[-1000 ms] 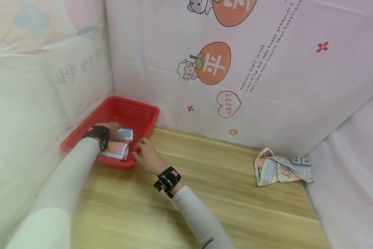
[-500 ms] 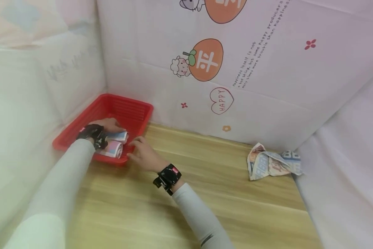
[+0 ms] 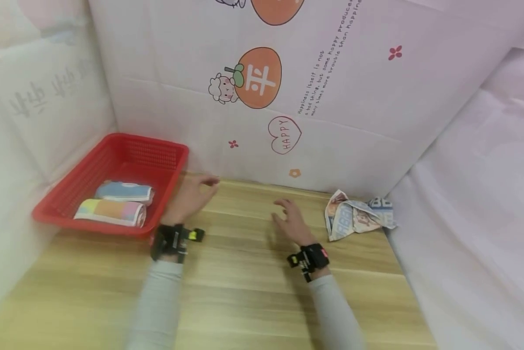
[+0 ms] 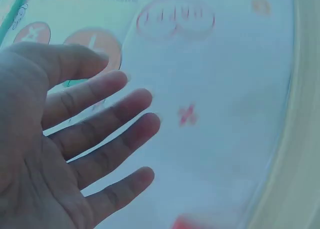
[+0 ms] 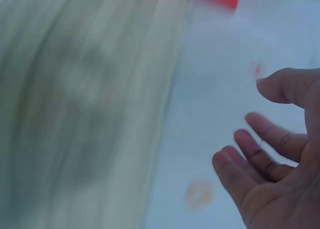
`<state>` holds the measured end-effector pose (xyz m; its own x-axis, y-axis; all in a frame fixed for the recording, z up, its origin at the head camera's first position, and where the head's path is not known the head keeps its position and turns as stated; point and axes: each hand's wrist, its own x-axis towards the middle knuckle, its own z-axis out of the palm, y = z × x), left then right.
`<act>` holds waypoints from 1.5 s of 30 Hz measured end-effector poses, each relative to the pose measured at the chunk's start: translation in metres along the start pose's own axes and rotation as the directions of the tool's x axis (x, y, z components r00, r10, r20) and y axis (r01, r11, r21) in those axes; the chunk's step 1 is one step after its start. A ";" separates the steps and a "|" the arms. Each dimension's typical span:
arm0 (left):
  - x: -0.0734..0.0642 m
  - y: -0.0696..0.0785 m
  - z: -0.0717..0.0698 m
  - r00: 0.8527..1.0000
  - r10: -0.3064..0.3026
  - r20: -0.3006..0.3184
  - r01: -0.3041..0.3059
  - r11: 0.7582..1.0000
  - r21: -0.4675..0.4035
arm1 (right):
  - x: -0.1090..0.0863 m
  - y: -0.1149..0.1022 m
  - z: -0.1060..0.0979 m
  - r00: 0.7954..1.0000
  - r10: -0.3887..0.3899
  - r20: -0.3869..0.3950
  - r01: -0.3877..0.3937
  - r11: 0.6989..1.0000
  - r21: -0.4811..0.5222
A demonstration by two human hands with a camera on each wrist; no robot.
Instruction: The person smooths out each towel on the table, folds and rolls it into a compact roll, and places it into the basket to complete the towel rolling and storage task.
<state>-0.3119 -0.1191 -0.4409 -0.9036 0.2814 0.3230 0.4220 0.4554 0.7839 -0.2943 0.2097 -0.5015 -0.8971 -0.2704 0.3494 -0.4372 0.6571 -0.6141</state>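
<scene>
Two rolled cloths lie side by side in a red plastic basket (image 3: 165,199) at the left: a blue and white roll (image 3: 124,191) and a multicoloured roll (image 3: 109,211) in front of it. My left hand (image 3: 191,198) is in the air just right of the basket, its fingers spread and holding nothing in the left wrist view. My right hand (image 3: 293,224) hovers over the wooden table, fingers relaxed and empty. Right of it, a crumpled printed cloth (image 3: 358,216) with lettering lies near the back right of the table.
The wooden table (image 3: 240,272) is bordered by white fabric walls at the left, back and right. Printed fruit and a heart decorate the back wall (image 3: 332,146). The basket stands in the back left corner.
My left hand has let go of the rolled cloths and come out of the basket to the right. My right hand has moved right, away from the basket's side. The view has swung right.
</scene>
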 end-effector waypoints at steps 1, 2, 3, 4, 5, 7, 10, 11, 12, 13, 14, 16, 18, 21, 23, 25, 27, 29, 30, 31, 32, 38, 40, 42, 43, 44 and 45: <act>-0.001 0.004 0.015 1.000 0.000 -0.017 -0.001 0.999 -0.034 | -0.008 0.012 -0.010 0.999 0.046 -0.003 -0.046 0.999 0.012; -0.002 0.007 0.029 1.000 0.003 -0.028 -0.005 0.998 -0.065 | -0.015 0.023 -0.018 0.996 0.088 -0.008 -0.088 0.996 0.017; -0.004 0.010 0.043 0.999 0.008 -0.038 -0.012 0.995 -0.096 | -0.023 0.034 -0.026 0.991 0.133 -0.008 -0.133 0.991 0.007; -0.004 0.012 0.054 0.999 0.023 -0.044 -0.029 0.991 -0.130 | -0.030 0.042 -0.033 0.985 0.175 -0.007 -0.175 0.985 -0.006; -0.006 0.013 0.065 0.998 0.034 -0.051 -0.042 0.987 -0.157 | -0.037 0.051 -0.039 0.981 0.196 -0.014 -0.196 0.980 -0.038; -0.006 0.015 0.082 0.997 0.055 -0.053 -0.064 0.980 -0.186 | -0.046 0.069 -0.051 0.970 0.241 -0.018 -0.241 0.961 -0.134; -0.003 0.017 0.099 0.996 0.086 -0.024 -0.089 0.979 -0.183 | -0.054 0.093 -0.067 0.961 0.269 -0.054 -0.273 0.917 -0.290; -0.002 0.018 0.103 0.995 0.096 -0.011 -0.097 0.980 -0.176 | -0.056 0.100 -0.072 0.953 0.297 -0.062 -0.300 0.894 -0.333; 0.000 0.018 0.107 0.995 0.103 0.001 -0.101 0.980 -0.169 | -0.059 0.108 -0.075 0.939 0.338 -0.067 -0.338 0.865 -0.372; 0.001 0.018 0.110 0.994 0.108 0.014 -0.104 0.981 -0.161 | -0.061 0.114 -0.078 0.923 0.379 -0.066 -0.371 0.831 -0.414; 0.002 0.019 0.113 0.993 0.112 0.028 -0.106 0.982 -0.153 | -0.062 0.120 -0.080 0.907 0.416 -0.057 -0.396 0.802 -0.447; 0.003 0.020 0.117 0.992 0.116 0.047 -0.108 0.984 -0.143 | -0.063 0.126 -0.082 0.875 0.483 -0.028 -0.433 0.757 -0.489; 0.003 0.022 0.120 0.992 0.115 0.058 -0.106 0.985 -0.139 | -0.061 0.129 -0.082 0.868 0.497 0.002 -0.422 0.739 -0.525; 0.002 0.027 0.124 0.990 0.118 0.078 -0.108 0.987 -0.120 | -0.054 0.125 -0.082 0.900 0.435 0.033 -0.356 0.777 -0.519; 0.002 0.031 0.128 0.987 0.127 0.099 -0.116 0.988 -0.105 | -0.052 0.117 -0.082 0.915 0.399 0.060 -0.326 0.817 -0.475; 0.001 0.037 0.133 0.982 0.140 0.127 -0.129 0.987 -0.092 | -0.052 0.105 -0.082 0.921 0.379 0.090 -0.322 0.871 -0.371; -0.001 0.043 0.140 0.974 0.159 0.162 -0.147 0.986 -0.083 | -0.054 0.088 -0.079 0.917 0.383 0.110 -0.348 0.905 -0.246; -0.002 0.049 0.147 0.964 0.181 0.195 -0.168 0.983 -0.078 | -0.056 0.068 -0.073 0.925 0.370 0.090 -0.353 0.922 -0.159; -0.003 0.052 0.150 0.958 0.195 0.212 -0.185 0.981 -0.064 | -0.056 0.058 -0.069 0.933 0.352 0.068 -0.342 0.931 -0.126; -0.004 0.053 0.154 0.951 0.203 0.233 -0.196 0.979 -0.053 | -0.056 0.047 -0.064 0.939 0.339 0.051 -0.333 0.937 -0.104; -0.006 0.055 0.158 0.944 0.213 0.252 -0.211 0.977 -0.038 | -0.056 0.036 -0.058 0.946 0.325 0.024 -0.322 0.943 -0.081; -0.013 0.059 0.176 0.913 0.272 0.303 -0.284 0.959 -0.004 | -0.051 -0.019 -0.043 0.981 0.189 -0.038 -0.190 0.982 -0.009; -0.011 0.057 0.178 0.920 0.302 0.251 -0.309 0.951 -0.013 | -0.051 -0.033 -0.044 0.985 0.166 -0.044 -0.166 0.986 0.007; -0.008 0.054 0.178 0.928 0.331 0.169 -0.336 0.942 0.004 | -0.053 -0.043 -0.047 0.986 0.164 -0.043 -0.162 0.986 0.036; -0.006 0.053 0.177 0.931 0.342 0.127 -0.346 0.938 0.008 | -0.053 -0.047 -0.048 0.986 0.160 -0.039 -0.158 0.986 0.050; -0.004 0.051 0.176 0.933 0.348 0.089 -0.351 0.936 0.017 | -0.054 -0.051 -0.049 0.987 0.161 -0.031 -0.158 0.985 0.070; -0.002 0.050 0.175 0.935 0.349 0.061 -0.351 0.936 0.021 | -0.054 -0.053 -0.049 0.986 0.165 -0.015 -0.163 0.982 0.094</act>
<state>-0.2762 0.0508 -0.4948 -0.6929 0.4736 0.5437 0.7139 0.3451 0.6092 -0.2196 0.2236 -0.4531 -0.9560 -0.1476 0.2535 -0.2889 0.6237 -0.7263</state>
